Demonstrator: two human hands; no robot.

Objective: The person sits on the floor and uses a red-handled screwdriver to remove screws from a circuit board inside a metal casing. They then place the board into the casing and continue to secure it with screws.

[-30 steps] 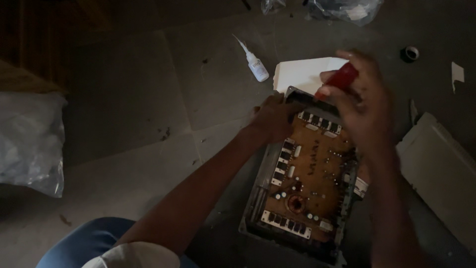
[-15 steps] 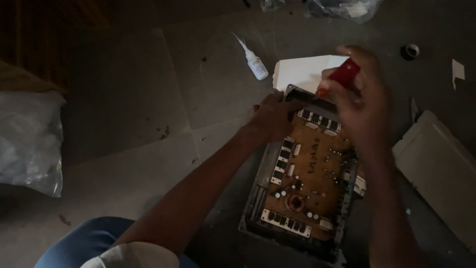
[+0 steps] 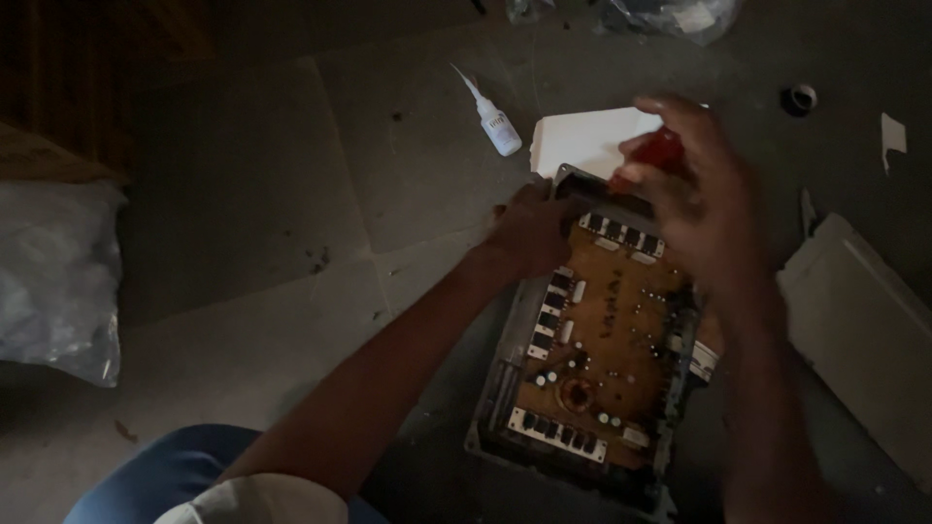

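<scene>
Dim light; floor of grey tiles (image 3: 243, 194). A brown circuit board (image 3: 607, 335) is seated in a grey metal tray (image 3: 505, 383) that lies on the floor, tilted slightly clockwise in the head view.

Left hand (image 3: 529, 233): laid on the tray's upper left corner, fingers curled over the rim, apparently to steady the housing against sliding. Whether the rim is truly clamped cannot be told; the hand is in shadow.

Right hand (image 3: 694, 194): closed around a red-handled tool (image 3: 655, 155), held above the board's top edge; the tip is hidden behind the fingers, so contact with the board cannot be judged. The grip is high on the handle, seemingly for fine downward work.

Surroundings: a white sheet (image 3: 582, 141) is touching the tray's top edge. A small white squeeze bottle (image 3: 495, 121) lies just to the left of the sheet, nozzle pointed away. A pale flat panel (image 3: 864, 330) lies near the tray's right side, leaving a narrow lane. A clear plastic bag (image 3: 53, 277) sits well apart on the left. A small dark ring (image 3: 801, 97) lies upper right.

Open floor is widest to the left of the tray.
</scene>
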